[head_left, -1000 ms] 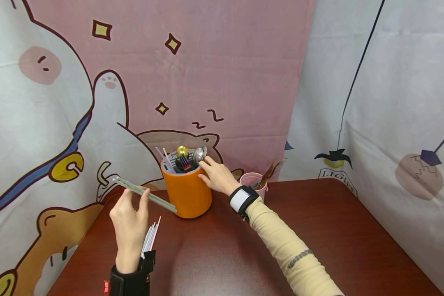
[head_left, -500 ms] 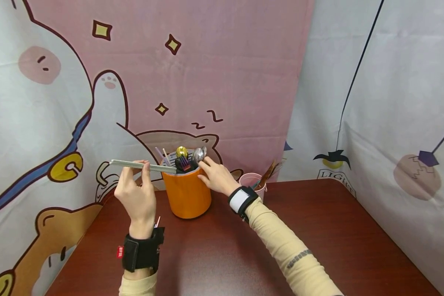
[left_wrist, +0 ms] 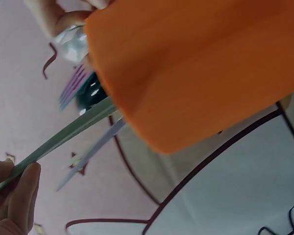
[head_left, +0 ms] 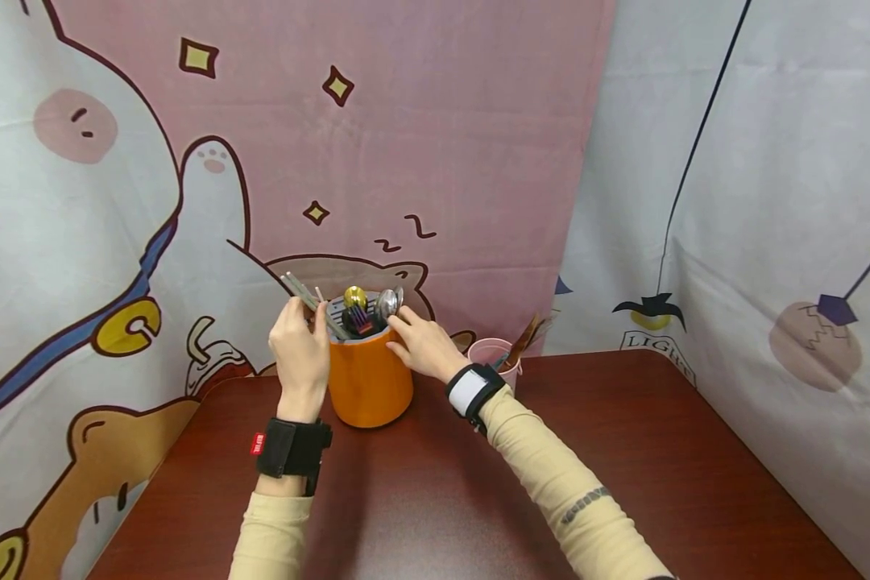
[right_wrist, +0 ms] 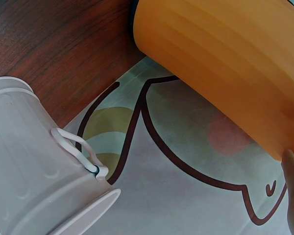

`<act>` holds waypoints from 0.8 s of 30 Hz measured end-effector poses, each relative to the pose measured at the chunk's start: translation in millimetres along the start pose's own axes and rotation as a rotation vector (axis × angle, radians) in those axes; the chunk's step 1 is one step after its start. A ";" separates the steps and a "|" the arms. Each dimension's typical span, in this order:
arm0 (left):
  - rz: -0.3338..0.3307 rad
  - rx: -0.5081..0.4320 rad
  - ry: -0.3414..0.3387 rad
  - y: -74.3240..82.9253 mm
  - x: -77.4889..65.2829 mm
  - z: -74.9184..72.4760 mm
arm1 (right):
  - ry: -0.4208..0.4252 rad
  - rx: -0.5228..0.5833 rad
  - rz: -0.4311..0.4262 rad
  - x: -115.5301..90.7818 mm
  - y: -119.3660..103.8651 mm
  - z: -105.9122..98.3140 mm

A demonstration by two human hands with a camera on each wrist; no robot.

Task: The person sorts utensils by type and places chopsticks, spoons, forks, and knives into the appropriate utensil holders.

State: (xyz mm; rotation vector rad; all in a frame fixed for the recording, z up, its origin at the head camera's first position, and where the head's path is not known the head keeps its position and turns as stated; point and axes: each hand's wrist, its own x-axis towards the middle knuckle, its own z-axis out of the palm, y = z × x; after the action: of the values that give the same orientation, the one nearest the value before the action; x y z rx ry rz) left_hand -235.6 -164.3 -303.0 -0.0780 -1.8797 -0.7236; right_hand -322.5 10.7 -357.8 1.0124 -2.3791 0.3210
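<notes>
My left hand [head_left: 300,354] pinches a pair of pale green chopsticks [left_wrist: 63,137] between thumb and fingers. They slant, with their far ends inside the rim of the orange utensil holder [head_left: 370,383]. My right hand [head_left: 429,346] grips this holder at its right rim, thumb against the outer wall. Out of the top stick a gold spoon [head_left: 355,297], silver spoons [head_left: 387,303], a purple-tined fork [left_wrist: 76,85] and a thin lilac stick [left_wrist: 90,152]. The left hand is close to the holder's left side and covers part of it in the head view.
Right of the holder stands a pink bucket [head_left: 487,353] with a looped handle, holding brown wooden-looking utensils [head_left: 525,340]. Both containers stand toward the back of the dark red-brown table [head_left: 551,467]. A printed cloth [head_left: 464,145] hangs close behind.
My left hand has moved up and right to the holder, and the chopsticks have turned from lying across to tipping down into its rim. The right hand has stayed in place.
</notes>
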 end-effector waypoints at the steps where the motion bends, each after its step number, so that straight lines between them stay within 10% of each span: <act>1: -0.013 0.008 -0.019 -2.0 0.1 2.3 | -0.002 0.002 0.001 0.0 -0.1 0.2; 15: -0.200 0.214 -0.242 -40.6 -18.9 34.3 | -0.020 0.024 0.017 -0.1 -0.8 2.5; 24: -0.266 0.183 -0.329 -43.5 -18.3 35.2 | -0.015 0.013 0.015 1.1 -0.2 2.3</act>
State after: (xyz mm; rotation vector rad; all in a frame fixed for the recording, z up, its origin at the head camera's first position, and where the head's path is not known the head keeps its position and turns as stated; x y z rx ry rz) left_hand -273.1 -176.7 -346.7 0.1829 -2.2922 -0.7475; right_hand -323.9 9.0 -359.1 1.0062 -2.4021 0.3357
